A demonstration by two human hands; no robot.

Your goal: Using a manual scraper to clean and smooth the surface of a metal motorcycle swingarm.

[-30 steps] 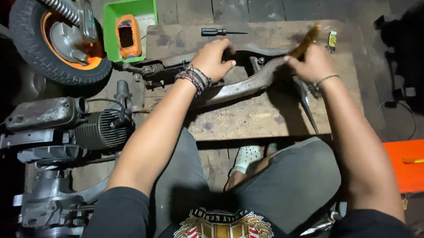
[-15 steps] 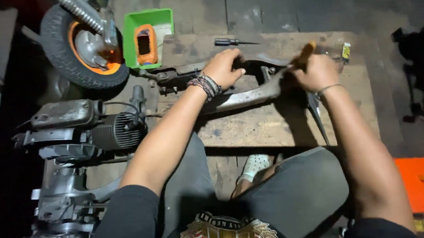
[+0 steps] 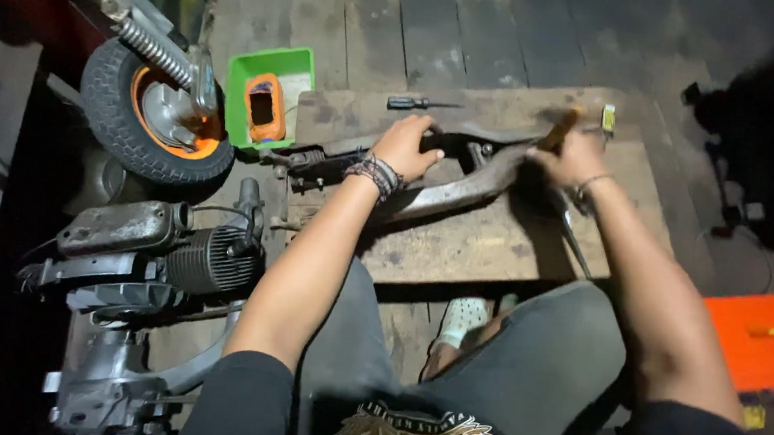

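A curved, rusty metal frame part point(image 3: 457, 186) lies across a worn wooden board point(image 3: 485, 238) in front of me. My left hand point(image 3: 404, 146), with beaded bracelets at the wrist, grips the dark upper section of that part. My right hand point(image 3: 573, 156) is closed around a tool with a yellowish-brown handle point(image 3: 560, 128), its working end against the right side of the part. A thin metal rod point(image 3: 572, 235) runs down from under my right wrist.
A black-handled screwdriver point(image 3: 413, 104) lies at the board's far edge. A green tray point(image 3: 268, 96) holds an orange piece. A small wheel with an orange rim point(image 3: 153, 124) and a finned engine point(image 3: 167, 252) stand at left. An orange toolbox point(image 3: 760, 339) sits at right.
The view has shifted, so the board and hands sit lower in the frame. Both hands keep their grips; the right hand with the tool has shifted slightly.
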